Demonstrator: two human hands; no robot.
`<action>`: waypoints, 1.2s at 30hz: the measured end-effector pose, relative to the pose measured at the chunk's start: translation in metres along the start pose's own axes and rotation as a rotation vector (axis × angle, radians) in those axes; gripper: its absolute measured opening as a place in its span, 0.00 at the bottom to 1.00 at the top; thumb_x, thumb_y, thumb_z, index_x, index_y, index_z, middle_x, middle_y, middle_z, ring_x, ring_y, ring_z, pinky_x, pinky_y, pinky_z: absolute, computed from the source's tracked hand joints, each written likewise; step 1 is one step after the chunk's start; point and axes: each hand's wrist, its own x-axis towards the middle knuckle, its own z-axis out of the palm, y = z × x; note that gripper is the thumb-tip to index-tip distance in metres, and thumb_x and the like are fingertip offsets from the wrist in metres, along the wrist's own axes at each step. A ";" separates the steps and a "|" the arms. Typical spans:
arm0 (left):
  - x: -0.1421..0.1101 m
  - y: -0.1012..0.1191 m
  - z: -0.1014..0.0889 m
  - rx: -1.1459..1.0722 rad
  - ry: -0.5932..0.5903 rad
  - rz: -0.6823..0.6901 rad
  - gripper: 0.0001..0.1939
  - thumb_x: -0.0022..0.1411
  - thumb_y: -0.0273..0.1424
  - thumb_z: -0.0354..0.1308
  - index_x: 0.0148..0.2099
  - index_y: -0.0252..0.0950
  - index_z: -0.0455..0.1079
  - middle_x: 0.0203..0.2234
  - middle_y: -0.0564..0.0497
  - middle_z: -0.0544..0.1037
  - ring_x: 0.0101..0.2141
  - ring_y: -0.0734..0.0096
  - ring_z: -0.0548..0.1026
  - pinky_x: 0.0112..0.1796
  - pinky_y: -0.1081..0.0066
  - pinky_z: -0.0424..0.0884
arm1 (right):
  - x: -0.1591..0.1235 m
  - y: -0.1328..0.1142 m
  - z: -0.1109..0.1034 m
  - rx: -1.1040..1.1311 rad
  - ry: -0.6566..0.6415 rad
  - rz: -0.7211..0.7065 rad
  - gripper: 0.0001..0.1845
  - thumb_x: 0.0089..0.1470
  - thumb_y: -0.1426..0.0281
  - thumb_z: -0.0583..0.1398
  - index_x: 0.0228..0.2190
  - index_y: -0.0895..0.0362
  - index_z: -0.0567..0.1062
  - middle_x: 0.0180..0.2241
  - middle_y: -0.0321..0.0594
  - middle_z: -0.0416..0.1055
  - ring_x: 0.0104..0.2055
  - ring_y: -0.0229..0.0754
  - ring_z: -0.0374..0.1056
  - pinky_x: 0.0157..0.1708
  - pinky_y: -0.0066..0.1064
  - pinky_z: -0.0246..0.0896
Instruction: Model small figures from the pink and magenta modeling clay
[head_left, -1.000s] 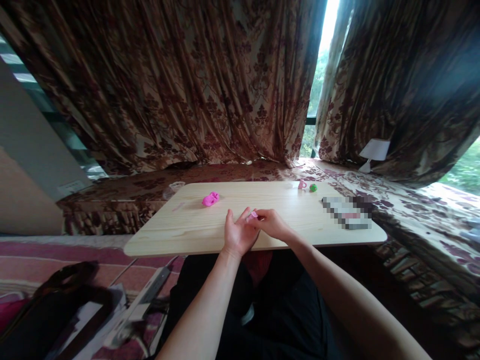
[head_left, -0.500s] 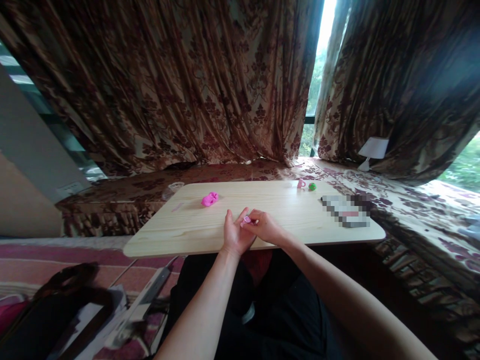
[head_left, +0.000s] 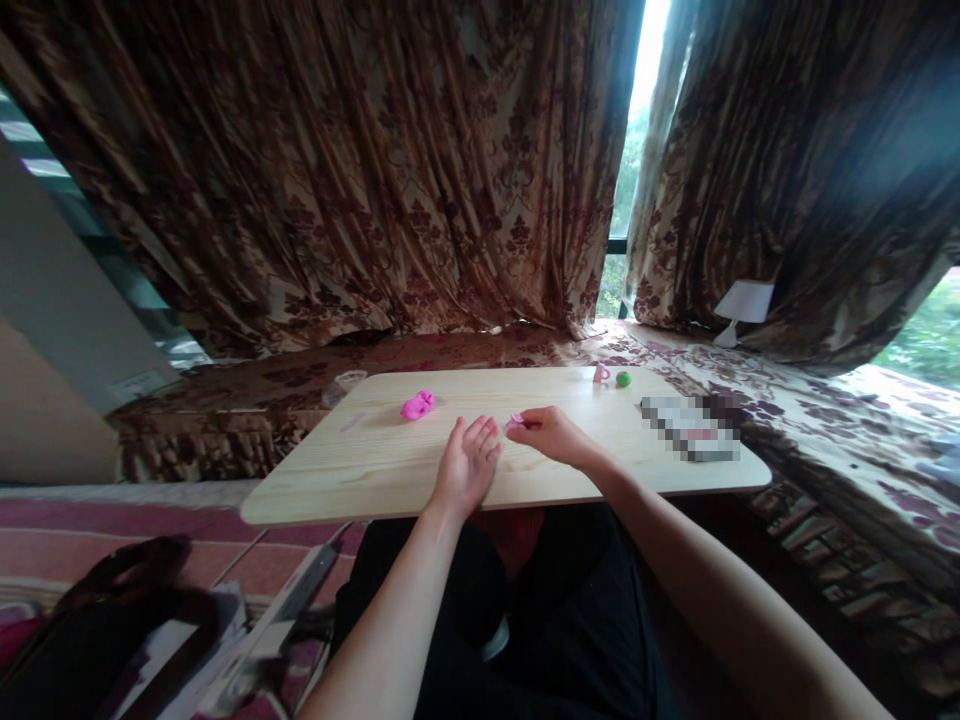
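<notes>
My left hand (head_left: 466,462) rests over the near middle of the light wooden table (head_left: 375,460), fingers stretched out and slightly spread, holding nothing. Just to its right, my right hand (head_left: 551,435) pinches a small pink piece (head_left: 516,420) between its fingertips, a little apart from the left fingers. A bright pink lump (head_left: 418,405) of soft material lies on the table farther back to the left.
At the table's far right corner stand a small pink piece (head_left: 601,373) and a green ball (head_left: 623,379). A blurred flat item (head_left: 690,425) lies at the right. A clear cup (head_left: 345,384) sits at the back left edge. Curtains hang behind; a white lamp (head_left: 742,303) stands right.
My right hand has drawn the small pink piece away from the left palm, to the right and farther back. My left hand has opened out flat.
</notes>
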 end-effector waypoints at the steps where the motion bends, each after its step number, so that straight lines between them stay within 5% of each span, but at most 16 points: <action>1: 0.001 0.001 -0.001 0.054 0.006 0.028 0.16 0.55 0.40 0.56 0.42 0.36 0.71 0.44 0.47 0.73 0.42 0.72 0.71 0.39 0.74 0.67 | 0.001 0.001 -0.005 0.004 -0.010 0.003 0.15 0.49 0.63 0.56 0.23 0.62 0.73 0.18 0.31 0.60 0.21 0.30 0.53 0.20 0.22 0.46; 5: -0.001 -0.001 -0.001 0.257 -0.017 0.081 0.15 0.47 0.29 0.64 0.40 0.34 0.74 0.36 0.48 0.77 0.33 0.74 0.72 0.32 0.76 0.64 | 0.004 0.006 -0.011 0.016 -0.049 0.006 0.14 0.47 0.63 0.57 0.24 0.62 0.74 0.19 0.32 0.62 0.21 0.31 0.54 0.21 0.22 0.48; 16: -0.007 -0.002 0.003 0.292 -0.024 0.135 0.16 0.47 0.29 0.64 0.42 0.33 0.72 0.34 0.47 0.78 0.30 0.73 0.75 0.36 0.71 0.70 | 0.007 -0.003 -0.009 0.078 -0.088 0.006 0.10 0.46 0.67 0.60 0.28 0.62 0.76 0.25 0.36 0.72 0.27 0.34 0.65 0.26 0.23 0.59; 21: -0.007 0.001 0.001 0.216 0.025 0.143 0.12 0.49 0.26 0.63 0.39 0.34 0.72 0.32 0.49 0.78 0.31 0.74 0.75 0.37 0.71 0.72 | 0.002 -0.008 -0.018 0.081 -0.003 0.040 0.14 0.50 0.71 0.56 0.39 0.62 0.75 0.32 0.43 0.75 0.31 0.37 0.69 0.31 0.28 0.64; 28: 0.008 -0.009 0.015 0.267 0.003 0.087 0.08 0.47 0.25 0.63 0.34 0.31 0.73 0.30 0.48 0.79 0.31 0.73 0.75 0.39 0.70 0.71 | -0.002 0.005 -0.017 0.033 0.125 0.036 0.11 0.47 0.66 0.60 0.31 0.61 0.77 0.30 0.42 0.76 0.32 0.40 0.70 0.34 0.30 0.64; 36: 0.079 -0.049 0.065 0.516 -0.053 0.084 0.09 0.41 0.27 0.66 0.30 0.33 0.75 0.26 0.49 0.79 0.29 0.71 0.74 0.37 0.69 0.69 | -0.027 0.062 -0.087 -0.049 0.406 0.166 0.16 0.50 0.69 0.56 0.40 0.61 0.74 0.32 0.45 0.75 0.34 0.41 0.71 0.35 0.32 0.65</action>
